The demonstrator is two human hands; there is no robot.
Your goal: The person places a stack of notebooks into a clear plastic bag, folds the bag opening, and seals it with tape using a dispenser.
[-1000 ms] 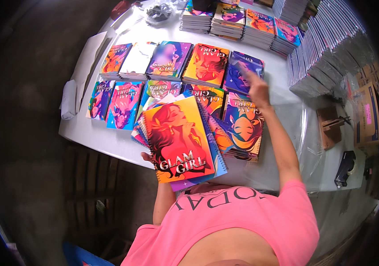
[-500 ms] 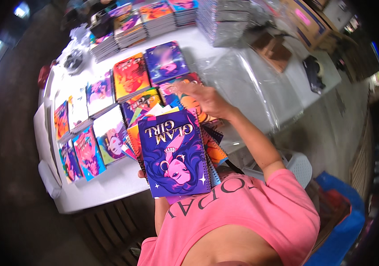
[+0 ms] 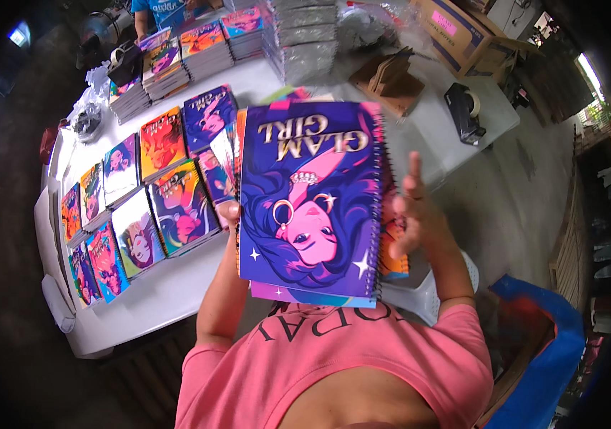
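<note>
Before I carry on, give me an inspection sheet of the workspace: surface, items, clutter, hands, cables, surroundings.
Surface: white table, glare in places.
Items: held stack of spiral notebooks, purple cover on top; notebook rows and piles on the table.
Clutter: tape dispenser, brown cardboard.
Left hand: gripping the stack's left edge.
Right hand: open beside the stack, contact unclear.
Cables: nothing seen clearly.
Surroundings: carton, person in blue.
</note>
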